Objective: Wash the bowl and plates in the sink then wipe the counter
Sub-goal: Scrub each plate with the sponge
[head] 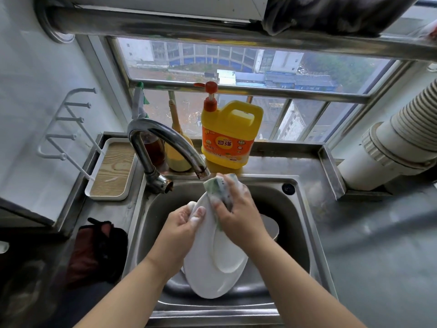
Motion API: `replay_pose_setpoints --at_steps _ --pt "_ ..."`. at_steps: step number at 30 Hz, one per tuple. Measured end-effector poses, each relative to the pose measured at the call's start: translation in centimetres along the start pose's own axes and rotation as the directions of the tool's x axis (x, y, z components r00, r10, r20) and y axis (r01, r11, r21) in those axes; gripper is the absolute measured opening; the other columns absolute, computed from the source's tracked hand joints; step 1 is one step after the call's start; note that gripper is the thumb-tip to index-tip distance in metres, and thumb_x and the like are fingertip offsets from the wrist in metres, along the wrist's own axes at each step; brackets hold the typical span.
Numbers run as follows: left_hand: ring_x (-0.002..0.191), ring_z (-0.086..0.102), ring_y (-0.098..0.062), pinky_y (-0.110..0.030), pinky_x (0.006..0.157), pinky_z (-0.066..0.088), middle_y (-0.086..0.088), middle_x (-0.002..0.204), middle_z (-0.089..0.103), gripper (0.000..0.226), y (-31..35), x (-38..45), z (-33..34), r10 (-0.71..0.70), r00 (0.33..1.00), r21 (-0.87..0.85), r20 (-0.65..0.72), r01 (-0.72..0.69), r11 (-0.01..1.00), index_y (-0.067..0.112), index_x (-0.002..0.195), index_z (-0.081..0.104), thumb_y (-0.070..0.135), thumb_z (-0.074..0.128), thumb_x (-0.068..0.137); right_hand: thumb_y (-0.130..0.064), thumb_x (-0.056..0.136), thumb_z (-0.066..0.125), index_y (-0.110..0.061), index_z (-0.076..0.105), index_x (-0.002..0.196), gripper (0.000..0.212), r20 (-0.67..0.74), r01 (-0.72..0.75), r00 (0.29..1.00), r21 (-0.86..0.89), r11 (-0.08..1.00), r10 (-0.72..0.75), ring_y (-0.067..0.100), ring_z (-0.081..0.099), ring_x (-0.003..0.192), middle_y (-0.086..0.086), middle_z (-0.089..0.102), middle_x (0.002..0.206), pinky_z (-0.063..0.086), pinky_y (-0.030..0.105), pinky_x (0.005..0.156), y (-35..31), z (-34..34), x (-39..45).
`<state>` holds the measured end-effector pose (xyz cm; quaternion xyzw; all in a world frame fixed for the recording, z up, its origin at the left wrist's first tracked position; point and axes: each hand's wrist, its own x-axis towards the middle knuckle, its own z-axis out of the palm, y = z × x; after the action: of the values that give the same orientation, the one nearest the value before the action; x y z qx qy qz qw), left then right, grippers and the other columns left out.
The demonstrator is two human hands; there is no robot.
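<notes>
One white oval ceramic plate (212, 261) is being soaped over the steel sink (305, 223): gripped by left hand (182, 223), scrubbed with green sponge (218, 188) clutched in right hand (236, 209); rinsing, counter unwiped.

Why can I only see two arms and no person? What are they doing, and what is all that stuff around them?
The camera sits on the person's head and looks down, so you see only their arms, just as they do. There is one picture, taken from up there.

They stand at a metal sink. The left hand holds a white plate by its top edge, tilted over the sink. The right hand grips a soapy sponge and presses it on the plate. Both hands have foam on them.

A curved tap hangs above. Behind it, by the window, stands a yellow dish soap bottle. A small tray is on the left, and a dark red cloth lies on the counter.
</notes>
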<state>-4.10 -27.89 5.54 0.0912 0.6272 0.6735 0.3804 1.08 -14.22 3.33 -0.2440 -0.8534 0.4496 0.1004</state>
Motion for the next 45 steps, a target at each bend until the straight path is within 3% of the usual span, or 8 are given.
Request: replay_pose_setpoints --at_steps 4,11,15,20,27,32,38,45 --pt "0.068 0.058 -0.022 -0.032 0.059 0.051 -0.011 0.074 0.063 0.023 0.1 -0.4 0.1 0.029 0.997 -0.056 -0.069 -0.033 0.998 0.009 0.081 0.062 0.022 0.049 0.095 -0.048 0.094 0.045 -0.038 0.034 0.140 0.049 -0.043 -0.335 0.933 0.253 0.908 0.356 0.022 0.048 0.109 0.005 0.046 0.132 0.041 0.036 0.089 2.3 -1.5 1.7" --pt "0.070 0.061 -0.015 -0.028 0.059 0.051 -0.003 0.076 0.064 0.027 0.1 -1.0 0.5 0.070 0.996 -0.132 -0.057 -0.077 0.988 0.024 0.072 0.066 0.027 0.049 0.093 -0.029 0.095 0.048 -0.028 0.051 0.123 0.028 0.223 -0.507 0.727 0.812 0.288 0.650 0.032 0.062 0.104 0.013 0.064 0.113 0.049 0.053 0.092 7.6 1.3 -2.6" --pt "0.083 0.067 -0.023 -0.029 0.065 0.055 -0.012 0.095 0.068 0.025 -0.4 -1.5 -1.7 -0.080 0.986 -0.245 0.143 0.114 0.963 0.016 0.095 0.071 0.027 0.077 0.074 -0.029 0.085 0.056 -0.021 0.050 0.127 0.044 0.008 -0.346 0.881 0.693 0.632 0.472 0.031 0.060 0.107 0.014 0.061 0.117 0.052 0.041 0.083 7.7 -1.9 -1.3" --pt "0.076 0.068 -0.022 -0.030 0.063 0.056 -0.011 0.088 0.070 0.019 1.9 0.9 -2.0 -0.209 0.953 -0.022 0.219 0.219 0.976 0.013 0.098 0.067 0.029 0.065 0.086 -0.043 0.082 0.060 -0.054 0.046 0.122 0.043 0.137 -0.149 0.983 0.241 0.959 0.118 0.010 0.055 0.104 -0.003 0.052 0.120 0.048 0.016 0.076 4.4 -6.8 0.3" --pt "0.069 0.066 -0.015 -0.025 0.060 0.054 -0.009 0.079 0.068 0.022 1.5 1.7 0.4 -0.048 0.989 -0.027 0.138 0.052 0.998 0.010 0.091 0.064 0.014 0.044 0.098 -0.057 0.092 0.039 -0.054 0.010 0.143 0.058 0.107 0.199 0.980 -0.394 0.897 -0.170 0.021 0.015 0.141 0.003 0.023 0.153 0.016 0.037 0.114 -1.3 -2.6 -0.7" --pt "0.059 0.055 -0.011 -0.025 0.053 0.047 -0.003 0.069 0.059 0.019 0.4 0.9 -0.1 -0.009 1.000 -0.033 -0.028 0.008 0.999 0.010 0.088 0.058 0.022 0.047 0.097 -0.056 0.092 0.039 -0.041 0.021 0.146 0.059 -0.009 -0.340 0.940 0.044 0.940 0.340 0.026 0.039 0.127 0.009 0.034 0.147 0.035 0.041 0.102 2.4 -3.8 2.4" --pt "0.062 0.062 -0.017 -0.028 0.055 0.053 -0.009 0.071 0.065 0.019 0.1 0.9 0.0 -0.023 0.998 -0.130 -0.052 0.016 0.991 0.010 0.082 0.060 0.019 0.048 0.095 -0.047 0.094 0.045 -0.048 0.018 0.145 0.058 0.084 0.065 0.995 -0.196 0.978 -0.049 0.022 0.014 0.143 0.003 0.017 0.155 0.018 0.039 0.116 -2.4 -0.7 -0.9" --pt "0.057 0.055 -0.012 -0.023 0.049 0.048 -0.003 0.067 0.059 0.020 0.1 0.6 -0.5 0.017 0.979 -0.203 -0.202 -0.059 0.977 0.012 0.086 0.058 0.025 0.047 0.097 -0.050 0.094 0.035 -0.034 0.033 0.144 0.052 -0.069 -0.534 0.843 0.012 0.845 0.534 0.030 0.029 0.129 0.011 0.030 0.146 0.028 0.039 0.101 4.7 -2.3 1.8"
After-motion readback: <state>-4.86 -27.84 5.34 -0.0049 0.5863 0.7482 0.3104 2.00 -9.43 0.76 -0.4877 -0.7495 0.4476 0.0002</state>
